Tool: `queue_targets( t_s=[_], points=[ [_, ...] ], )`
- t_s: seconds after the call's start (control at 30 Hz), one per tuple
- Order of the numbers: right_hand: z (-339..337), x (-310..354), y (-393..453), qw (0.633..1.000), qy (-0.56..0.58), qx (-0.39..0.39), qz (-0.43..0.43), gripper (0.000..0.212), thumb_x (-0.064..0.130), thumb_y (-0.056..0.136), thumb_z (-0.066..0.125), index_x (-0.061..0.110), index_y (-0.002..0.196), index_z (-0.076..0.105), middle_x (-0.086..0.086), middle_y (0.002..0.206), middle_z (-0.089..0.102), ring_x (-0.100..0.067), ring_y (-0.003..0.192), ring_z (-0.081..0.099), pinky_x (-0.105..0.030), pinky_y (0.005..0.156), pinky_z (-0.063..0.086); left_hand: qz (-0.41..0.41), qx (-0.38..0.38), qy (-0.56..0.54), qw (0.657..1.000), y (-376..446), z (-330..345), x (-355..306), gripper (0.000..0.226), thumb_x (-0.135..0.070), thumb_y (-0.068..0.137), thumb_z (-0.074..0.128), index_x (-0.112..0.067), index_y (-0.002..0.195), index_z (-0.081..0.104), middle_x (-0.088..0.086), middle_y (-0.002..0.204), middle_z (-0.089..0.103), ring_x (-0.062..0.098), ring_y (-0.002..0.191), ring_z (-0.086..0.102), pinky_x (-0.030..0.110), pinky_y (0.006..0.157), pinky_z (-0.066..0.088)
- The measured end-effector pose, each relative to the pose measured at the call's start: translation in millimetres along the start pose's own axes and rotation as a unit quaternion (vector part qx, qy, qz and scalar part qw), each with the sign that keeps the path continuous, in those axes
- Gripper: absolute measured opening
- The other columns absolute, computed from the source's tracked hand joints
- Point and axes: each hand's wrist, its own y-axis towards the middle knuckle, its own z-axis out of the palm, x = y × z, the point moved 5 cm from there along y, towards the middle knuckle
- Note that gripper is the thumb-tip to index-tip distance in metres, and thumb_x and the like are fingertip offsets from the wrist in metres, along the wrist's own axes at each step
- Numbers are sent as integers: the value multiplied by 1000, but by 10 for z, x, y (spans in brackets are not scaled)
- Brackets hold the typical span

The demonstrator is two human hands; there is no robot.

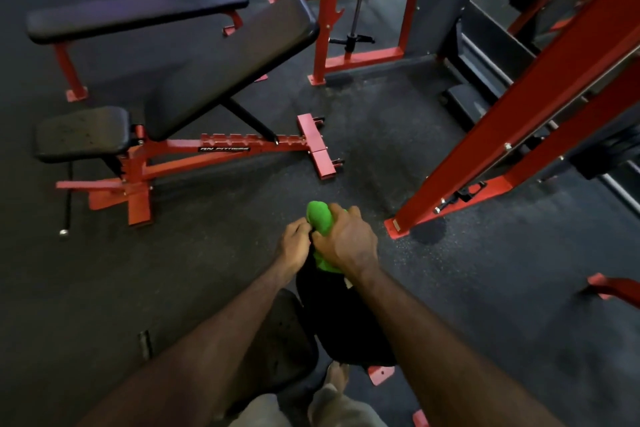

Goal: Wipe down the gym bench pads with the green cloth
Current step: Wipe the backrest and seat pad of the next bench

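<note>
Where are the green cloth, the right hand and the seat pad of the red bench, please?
green cloth (pixel 319 215), head view, its bunched top.
right hand (pixel 348 243), head view, its back.
seat pad (pixel 81 133), head view, its top face.

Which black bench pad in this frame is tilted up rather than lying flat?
The long backrest pad of the adjustable bench; its seat pad and the far bench's pad lie flat.

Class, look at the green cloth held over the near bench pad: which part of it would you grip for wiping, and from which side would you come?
Probably the bunched middle of the green cloth, from above. The right hand already wraps it there, a rounded end poking out past the fingers. The left hand holds its left edge over the near bench pad.
</note>
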Motion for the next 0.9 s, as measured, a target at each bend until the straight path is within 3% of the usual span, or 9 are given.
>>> queue_targets(
  t_s=[0.17, 0.27, 0.33, 0.47, 0.6, 0.67, 0.73, 0.8, 0.9],
  points=[
    [14, -579, -783, 995, 56, -60, 59, 83, 66, 88, 62, 40, 158, 25, 0, 142, 44, -29, 120, 61, -46, 92, 53, 42, 91, 9, 995, -59, 76, -147, 35, 1, 101, 39, 2, 111, 73, 16, 114, 74, -6, 87, 68, 10, 83, 48],
    [22, -646, -895, 993, 32, -82, 81, 86, 68, 88, 60, 38, 159, 22, -2, 140, 44, -30, 119, 62, -45, 90, 52, 82, 122, 73, 986, -115, 137, -270, 40, -22, 88, 43, -16, 107, 77, 3, 118, 75, 6, 110, 67, 16, 99, 44],
    [15, -509, -758, 992, 21, -92, 80, 86, 66, 88, 61, 34, 159, 24, -5, 140, 44, -32, 119, 62, -44, 91, 52, 102, 131, 126, 978, -151, 169, -313, 35, -24, 94, 46, -26, 109, 76, -7, 119, 74, 10, 119, 64, 17, 103, 41],
    [38, -370, -612, 991, 44, -104, 71, 85, 64, 87, 64, 34, 158, 27, -5, 140, 47, -31, 119, 62, -44, 94, 52, 140, 125, 201, 961, -187, 184, -380, 33, -14, 105, 48, -22, 128, 71, -13, 125, 67, 4, 117, 57, 7, 94, 34],
    [76, -747, -1084, 983, 65, -120, 119, 84, 75, 83, 62, 42, 155, 32, 1, 135, 51, -29, 119, 63, -44, 91, 53, 229, 151, 235, 932, -265, 254, -552, 35, -7, 104, 51, -18, 130, 70, -4, 133, 69, 8, 123, 59, -6, 94, 27],
    [117, -913, -1313, 980, 57, -130, 139, 84, 79, 83, 59, 43, 154, 33, 3, 133, 50, -27, 117, 64, -45, 89, 55, 259, 184, 262, 911, -314, 310, -615, 35, -13, 104, 51, -20, 135, 67, -3, 138, 66, 11, 129, 58, -1, 103, 28],
    [131, -944, -1319, 977, 41, -146, 147, 86, 79, 82, 59, 39, 155, 33, 2, 133, 51, -26, 115, 64, -44, 88, 55, 294, 219, 317, 875, -374, 407, -610, 41, -30, 102, 46, -26, 139, 63, -6, 144, 62, 11, 138, 51, 20, 120, 28],
    [132, -811, -1155, 979, 11, -158, 132, 88, 77, 81, 59, 37, 155, 32, 0, 133, 52, -27, 113, 64, -43, 88, 54, 324, 229, 376, 837, -443, 503, -561, 49, -38, 97, 38, -30, 140, 61, -9, 148, 58, 10, 147, 39, 33, 127, 14],
    [141, -638, -973, 979, 15, -165, 118, 87, 79, 81, 55, 39, 154, 31, 0, 134, 52, -27, 112, 63, -43, 90, 53, 339, 204, 365, 843, -448, 532, -581, 48, -34, 96, 35, -27, 132, 66, -8, 142, 62, 11, 144, 43, 32, 125, 10]
  ],
)
